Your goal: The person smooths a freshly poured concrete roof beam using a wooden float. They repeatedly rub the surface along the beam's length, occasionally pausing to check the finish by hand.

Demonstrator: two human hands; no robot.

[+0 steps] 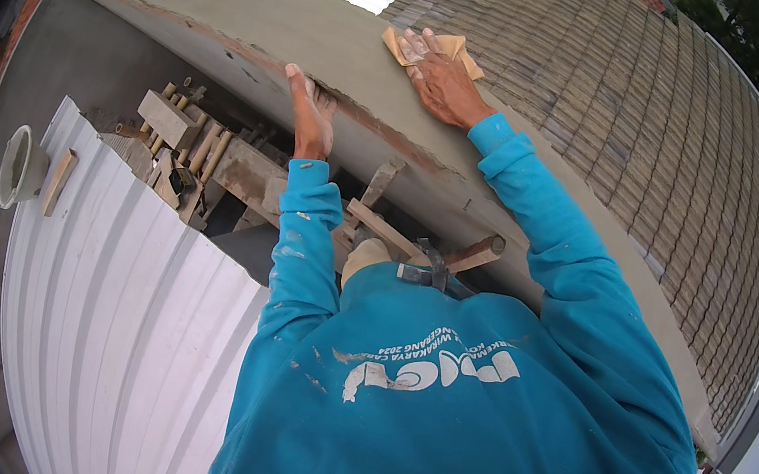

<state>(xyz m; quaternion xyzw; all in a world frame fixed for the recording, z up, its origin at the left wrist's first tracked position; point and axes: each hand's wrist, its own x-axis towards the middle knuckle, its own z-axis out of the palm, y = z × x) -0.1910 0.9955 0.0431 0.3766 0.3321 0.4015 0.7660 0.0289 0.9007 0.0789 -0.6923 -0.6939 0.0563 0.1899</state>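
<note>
A grey plastered wall (348, 36) runs across in front of me, with a smooth, broad top and a rough reddish-brown strip below its near edge. My right hand (440, 80) presses a crumpled tan sheet (466, 55) onto the wall top, fingers spread over it. Whether the sheet is paper or cloth, I cannot tell. Against the wall's near edge rests my left hand (314, 118), one digit stretched up and nothing seen in it. Its other fingers are partly hidden. Both sleeves are blue, with pale smears on the left one.
Beyond the wall slopes a brown tiled roof (598, 103). White corrugated sheeting (119, 318) lies at lower left, with a pale bucket (22, 169) and a wood offcut (60, 182) on it. Timber planks (249, 172) and bamboo poles (216, 156) crowd the gap below the wall.
</note>
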